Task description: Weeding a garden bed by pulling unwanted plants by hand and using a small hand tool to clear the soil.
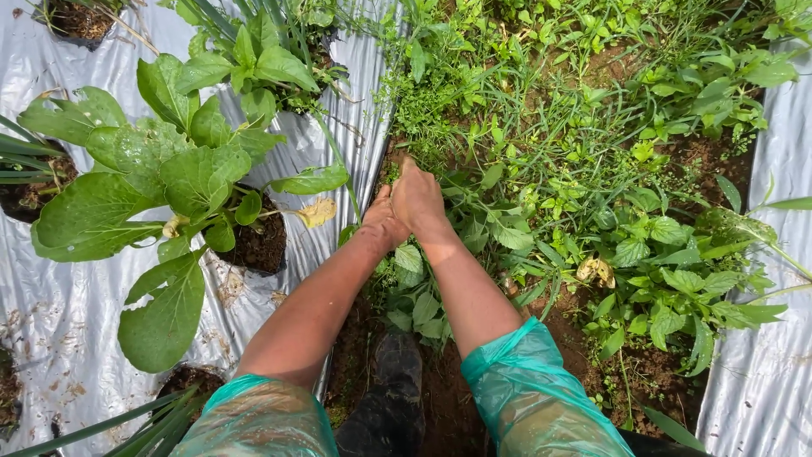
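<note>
Both hands, left hand [382, 218] touching right hand [418, 199], sit in the weeds [474, 118] between two plastic sheets. Leafy plant [161, 182] lies left, on the left sheet [51, 322]; right sheet [765, 381] well apart.

Both hands, left hand [382, 222] and right hand [418, 200], press together into weeds [440, 127] beside the silver mulch sheet [76, 322].

Your head view is lit by bright, even daylight from overhead. Expect glare: the silver plastic sheeting [51, 322] reflects strongly and washes out toward both side edges. Shadows are soft and short, darkest in the soil [440, 381] under your forearms. Focus is sharp at centre; the teal sleeves [533, 398] at the bottom edge are slightly soft, with mild wide-angle stretch.
</note>
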